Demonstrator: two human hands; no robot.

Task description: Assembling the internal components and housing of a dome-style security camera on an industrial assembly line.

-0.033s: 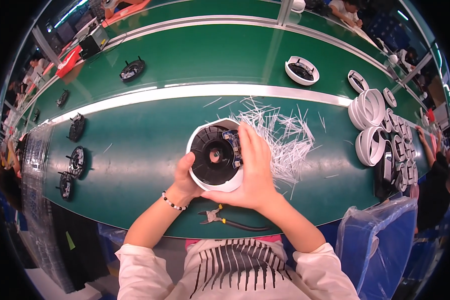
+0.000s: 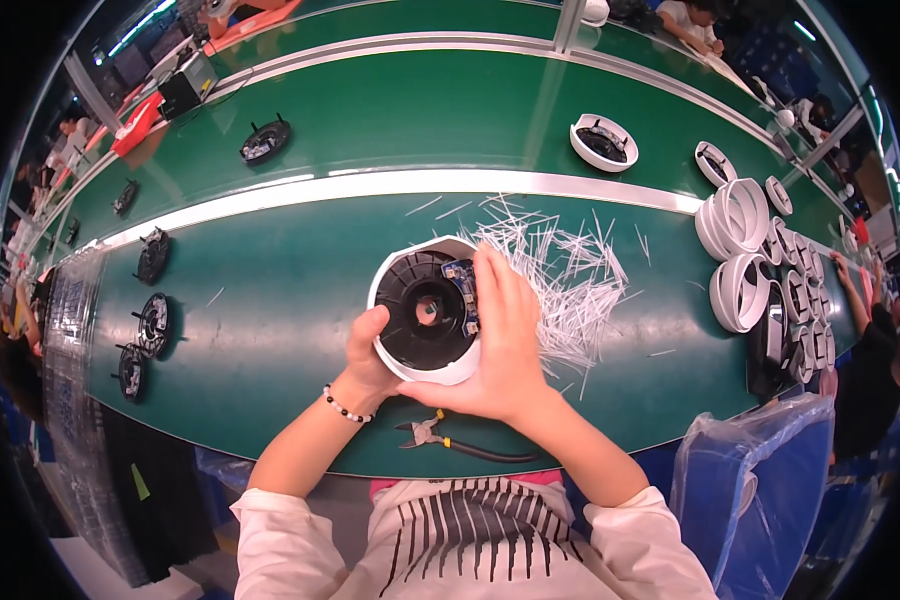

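Note:
A round white plastic housing [image 2: 438, 376] is held up over the green bench, between my two hands. Inside it sits a black ribbed disc [image 2: 402, 335] with a round hole at its centre, and a small blue circuit board [image 2: 465, 290] lies along its right side. My left hand [image 2: 366, 358] grips the lower left of the rim, thumb on the edge. My right hand [image 2: 507, 350] wraps the right side, fingers pointing up along the board; its fingertips partly cover the rim. Below my hands, a pair of cutting pliers [image 2: 448, 441] with black and yellow handles lies near the bench's front edge.
White thin strips [image 2: 575, 290] lie heaped behind my right hand. White ring housings [image 2: 738, 292] are stacked at right, beside a plastic-lined blue bin [image 2: 700, 470]. Black disc parts [image 2: 153, 325] rest at left. On the green belt [image 2: 420, 110] beyond sit another black disc and a white housing [image 2: 603, 142].
My hands and the white housing have shifted very slightly to the left. Both hands keep the same grip.

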